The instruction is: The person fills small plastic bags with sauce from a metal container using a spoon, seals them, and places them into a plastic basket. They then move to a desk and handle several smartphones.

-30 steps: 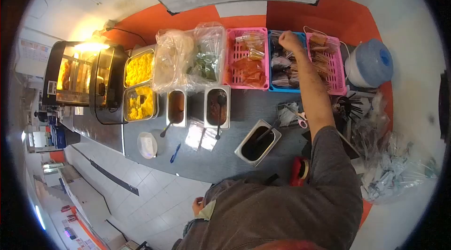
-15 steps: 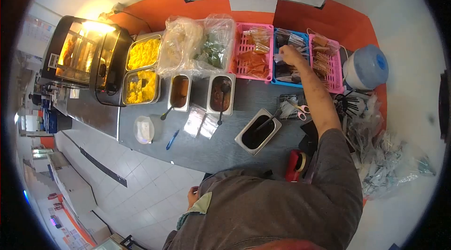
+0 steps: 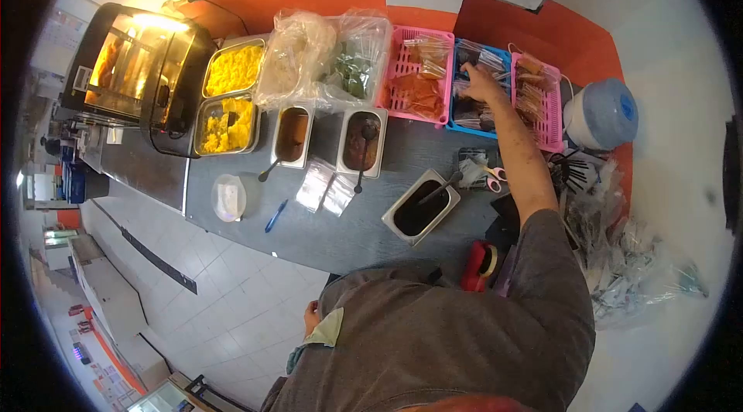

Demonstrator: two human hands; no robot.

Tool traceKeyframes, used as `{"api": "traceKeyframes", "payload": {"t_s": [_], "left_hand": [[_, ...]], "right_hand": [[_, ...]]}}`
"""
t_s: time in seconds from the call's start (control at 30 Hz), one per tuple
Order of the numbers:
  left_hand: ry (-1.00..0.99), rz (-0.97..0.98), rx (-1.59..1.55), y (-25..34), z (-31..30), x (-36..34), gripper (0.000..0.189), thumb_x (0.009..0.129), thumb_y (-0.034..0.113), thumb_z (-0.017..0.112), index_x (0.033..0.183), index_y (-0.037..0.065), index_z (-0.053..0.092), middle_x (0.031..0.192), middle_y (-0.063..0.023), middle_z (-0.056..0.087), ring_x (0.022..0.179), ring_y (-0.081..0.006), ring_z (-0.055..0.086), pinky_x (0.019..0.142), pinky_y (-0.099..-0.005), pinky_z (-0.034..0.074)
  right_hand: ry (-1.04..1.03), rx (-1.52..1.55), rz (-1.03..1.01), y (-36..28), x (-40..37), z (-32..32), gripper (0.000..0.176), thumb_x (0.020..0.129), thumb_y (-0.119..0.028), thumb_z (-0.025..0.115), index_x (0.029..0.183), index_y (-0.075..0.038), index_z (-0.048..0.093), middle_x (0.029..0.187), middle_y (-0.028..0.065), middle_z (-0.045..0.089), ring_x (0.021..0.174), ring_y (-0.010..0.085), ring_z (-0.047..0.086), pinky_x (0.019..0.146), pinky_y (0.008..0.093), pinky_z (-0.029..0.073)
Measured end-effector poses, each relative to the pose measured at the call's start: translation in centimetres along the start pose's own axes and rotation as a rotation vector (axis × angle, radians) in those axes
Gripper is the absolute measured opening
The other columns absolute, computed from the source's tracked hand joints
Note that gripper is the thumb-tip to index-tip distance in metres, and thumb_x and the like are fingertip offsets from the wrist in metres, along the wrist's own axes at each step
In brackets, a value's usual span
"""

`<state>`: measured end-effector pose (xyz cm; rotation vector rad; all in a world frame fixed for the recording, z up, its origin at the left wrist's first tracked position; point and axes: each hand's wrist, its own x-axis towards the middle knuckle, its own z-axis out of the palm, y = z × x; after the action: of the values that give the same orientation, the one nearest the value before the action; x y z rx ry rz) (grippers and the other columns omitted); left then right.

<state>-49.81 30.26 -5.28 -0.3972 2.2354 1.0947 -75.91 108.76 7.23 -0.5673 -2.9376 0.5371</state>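
Note:
My right hand [image 3: 481,85] reaches over the blue basket [image 3: 474,131], which holds small bags with dark contents [image 3: 470,115]. Its thumb and forefinger are apart, with nothing visible between them. To the left is a pink basket [image 3: 393,87] of bags with orange-red contents [image 3: 418,96]; another pink basket [image 3: 554,119] with small brownish bags stands to the right. My left hand [image 3: 311,317] hangs low beside my body, near a pale green cloth [image 3: 326,328]; its fingers are mostly hidden.
Metal containers of dark sauce [image 3: 422,211], brown sauce [image 3: 292,133] and reddish-brown sauce [image 3: 360,150] stand on the counter [image 3: 309,246]. Scissors [image 3: 495,178], a red tape dispenser [image 3: 475,266], flat clear bags [image 3: 316,184], a blue pen [image 3: 275,215] and a water jug [image 3: 604,114] are around.
My right hand has opened its fingers and shifted slightly over the blue basket; the clear plastic seen at its fingertips is no longer between them. The view has shifted a little.

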Motion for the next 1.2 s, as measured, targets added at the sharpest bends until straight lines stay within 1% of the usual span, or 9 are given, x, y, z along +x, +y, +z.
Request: {"api": "traceKeyframes", "payload": {"t_s": [0.03, 0.13, 0.3, 0.37, 0.5, 0.63, 0.8, 1.17, 1.2], "left_hand": [[0.010, -0.005, 0.039, -0.1, 0.0, 0.1, 0.033, 0.081, 0.022, 0.066, 0.105, 0.000, 0.063, 0.095, -0.0135, 0.068, 0.087, -0.0222, 0.064, 0.078, -0.0331, 0.049], [0.045, 0.038, 0.083, 1.0, 0.4, -0.4, 0.032, 0.080, 0.021, 0.065, 0.105, 0.001, 0.063, 0.094, -0.0139, 0.068, 0.087, -0.0233, 0.064, 0.078, -0.0338, 0.049], [0.011, 0.096, 0.094, 1.0, 0.3, 1.0, 0.030, 0.081, 0.020, 0.062, 0.105, 0.001, 0.062, 0.092, -0.0142, 0.068, 0.086, -0.0246, 0.065, 0.078, -0.0343, 0.049], [0.015, 0.100, 0.140, 2.9, 0.5, 0.6, 0.030, 0.082, 0.020, 0.062, 0.104, 0.001, 0.062, 0.092, -0.0143, 0.069, 0.086, -0.0247, 0.065, 0.078, -0.0342, 0.049], [0.006, 0.089, 0.153, 4.2, 0.3, -0.3, 0.030, 0.082, 0.021, 0.062, 0.103, 0.000, 0.062, 0.093, -0.0151, 0.068, 0.087, -0.0244, 0.065, 0.078, -0.0340, 0.049], [-0.004, 0.181, 0.036, 2.6, 0.5, -0.3, 0.031, 0.082, 0.023, 0.063, 0.102, -0.001, 0.062, 0.094, -0.0153, 0.068, 0.088, -0.0234, 0.064, 0.079, -0.0337, 0.049], [0.017, 0.045, 0.045, 3.3, 0.8, -0.8, 0.032, 0.083, 0.024, 0.062, 0.103, -0.001, 0.061, 0.096, -0.0152, 0.068, 0.088, -0.0226, 0.063, 0.080, -0.0338, 0.048], [0.028, 0.071, 0.043, 1.4, 1.2, 0.0, 0.031, 0.088, 0.025, 0.059, 0.103, -0.001, 0.062, 0.092, -0.0155, 0.068, 0.083, -0.0216, 0.063, 0.076, -0.0334, 0.049], [0.032, 0.082, 0.064, 1.1, 1.2, -0.2, 0.031, 0.088, 0.025, 0.059, 0.103, -0.002, 0.062, 0.092, -0.0158, 0.068, 0.083, -0.0214, 0.063, 0.076, -0.0335, 0.049]], "right_hand": [[-0.006, -0.004, 0.001, -0.4, 0.0, -0.9, 0.039, 0.067, -0.016, 0.076, 0.102, -0.006, 0.061, 0.101, 0.0179, 0.064, 0.098, 0.0322, 0.061, 0.082, 0.0414, 0.049], [-0.674, -0.142, 0.135, -2.8, -1.0, -2.9, 0.035, 0.063, -0.009, 0.070, 0.098, -0.008, 0.063, 0.107, 0.0171, 0.062, 0.096, 0.0310, 0.062, 0.075, 0.0439, 0.051], [-0.633, -0.337, -0.046, -3.8, -5.0, -2.1, 0.042, 0.063, -0.016, 0.072, 0.104, -0.011, 0.063, 0.113, 0.0152, 0.061, 0.100, 0.0324, 0.061, 0.080, 0.0428, 0.050], [-0.544, -0.315, -0.109, -3.3, -5.9, -1.5, 0.033, 0.066, -0.017, 0.070, 0.098, -0.010, 0.066, 0.097, 0.0172, 0.066, 0.094, 0.0324, 0.064, 0.078, 0.0457, 0.051], [-0.597, -0.280, -0.105, -1.5, -5.5, 0.3, 0.040, 0.070, -0.014, 0.068, 0.109, -0.012, 0.062, 0.104, 0.0133, 0.064, 0.101, 0.0318, 0.061, 0.084, 0.0452, 0.048], [-0.459, -0.375, -0.257, -1.6, -5.9, 0.3, 0.023, 0.078, -0.019, 0.062, 0.099, -0.011, 0.065, 0.094, 0.0149, 0.066, 0.094, 0.0338, 0.062, 0.081, 0.0468, 0.048], [-0.390, -0.381, -0.312, -1.9, -5.7, 0.1, 0.018, 0.081, -0.019, 0.058, 0.095, -0.010, 0.065, 0.092, 0.0155, 0.066, 0.090, 0.0341, 0.063, 0.078, 0.0488, 0.048], [-0.477, 0.085, 0.036, -2.4, -4.2, -1.3, 0.040, 0.079, -0.040, 0.066, 0.097, -0.004, 0.064, 0.094, 0.0207, 0.066, 0.091, 0.0362, 0.063, 0.077, 0.0446, 0.048], [-0.339, 0.117, 0.031, -2.7, -3.2, -0.9, 0.044, 0.077, -0.042, 0.068, 0.100, -0.004, 0.064, 0.096, 0.0174, 0.066, 0.091, 0.0353, 0.063, 0.078, 0.0454, 0.048]]}}
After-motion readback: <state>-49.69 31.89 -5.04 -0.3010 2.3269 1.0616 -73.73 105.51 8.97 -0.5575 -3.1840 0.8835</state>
